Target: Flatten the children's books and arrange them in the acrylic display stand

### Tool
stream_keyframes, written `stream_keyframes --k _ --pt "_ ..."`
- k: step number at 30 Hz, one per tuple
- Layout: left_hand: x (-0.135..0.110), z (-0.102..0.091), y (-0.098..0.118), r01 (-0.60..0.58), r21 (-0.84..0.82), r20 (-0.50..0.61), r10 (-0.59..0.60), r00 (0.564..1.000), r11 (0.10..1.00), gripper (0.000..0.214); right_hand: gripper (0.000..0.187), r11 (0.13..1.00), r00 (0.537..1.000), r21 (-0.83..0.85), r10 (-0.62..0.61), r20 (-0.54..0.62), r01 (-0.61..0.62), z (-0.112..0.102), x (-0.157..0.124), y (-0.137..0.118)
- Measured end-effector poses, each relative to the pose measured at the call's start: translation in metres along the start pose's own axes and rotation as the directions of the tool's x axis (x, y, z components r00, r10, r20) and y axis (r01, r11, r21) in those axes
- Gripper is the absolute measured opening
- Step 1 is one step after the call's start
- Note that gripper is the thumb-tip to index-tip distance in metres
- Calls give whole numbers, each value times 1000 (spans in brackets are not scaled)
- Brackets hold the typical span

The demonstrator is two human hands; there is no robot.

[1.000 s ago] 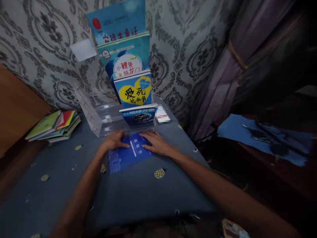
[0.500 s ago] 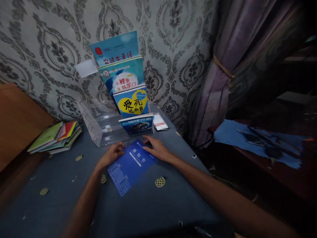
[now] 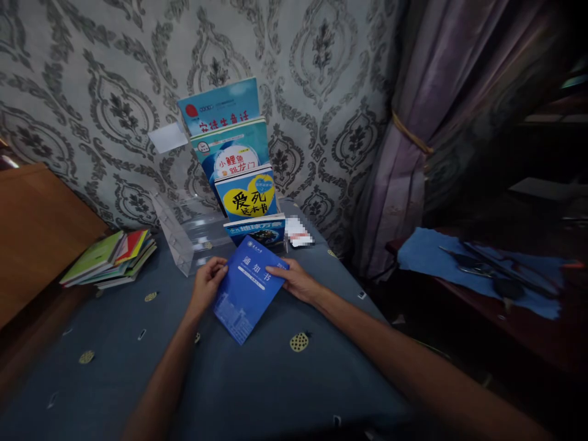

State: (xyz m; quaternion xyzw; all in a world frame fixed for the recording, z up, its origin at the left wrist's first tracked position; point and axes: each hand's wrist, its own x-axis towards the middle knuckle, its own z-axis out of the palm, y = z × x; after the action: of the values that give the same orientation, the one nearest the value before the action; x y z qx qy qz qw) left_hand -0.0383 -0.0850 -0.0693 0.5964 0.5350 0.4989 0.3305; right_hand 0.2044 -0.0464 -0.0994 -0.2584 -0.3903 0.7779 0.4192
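Head cam: blue 通知书 booklet [image 3: 245,297] tilts over desk [image 3: 335,373]; my L fingers [image 3: 215,264] pinch its L edge, R fingers [image 3: 278,271] its R. Prob. light, slick, bendy; best held by opp. edges.

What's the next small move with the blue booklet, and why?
Probably rotate the blue booklet square to the transparent rack. The left hand and right hand hold it at opposite sides, but it sits askew, its top corner overlapping the lowest book in view, while the rack's books stand with covers facing out.
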Motion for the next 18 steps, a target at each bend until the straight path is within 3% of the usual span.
stream_keyframes --k 5,10,13,18 --pt "8 7 3 -43 -53 -74 39 996 998 32 47 991 996 104 -86 -13 87 7 -5 -6" --pt "20 13 3 -147 -73 -203 129 971 987 27 41 971 984 -159 -174 27 176 3 1 -3" --pt "33 19 3 -205 -110 -268 169 948 973 24 36 886 952 -358 -304 29 294 -2 16 -17" --pt "64 29 10 -318 -79 -362 270 892 945 18 26 645 856 -610 -505 112 461 -5 51 -69"
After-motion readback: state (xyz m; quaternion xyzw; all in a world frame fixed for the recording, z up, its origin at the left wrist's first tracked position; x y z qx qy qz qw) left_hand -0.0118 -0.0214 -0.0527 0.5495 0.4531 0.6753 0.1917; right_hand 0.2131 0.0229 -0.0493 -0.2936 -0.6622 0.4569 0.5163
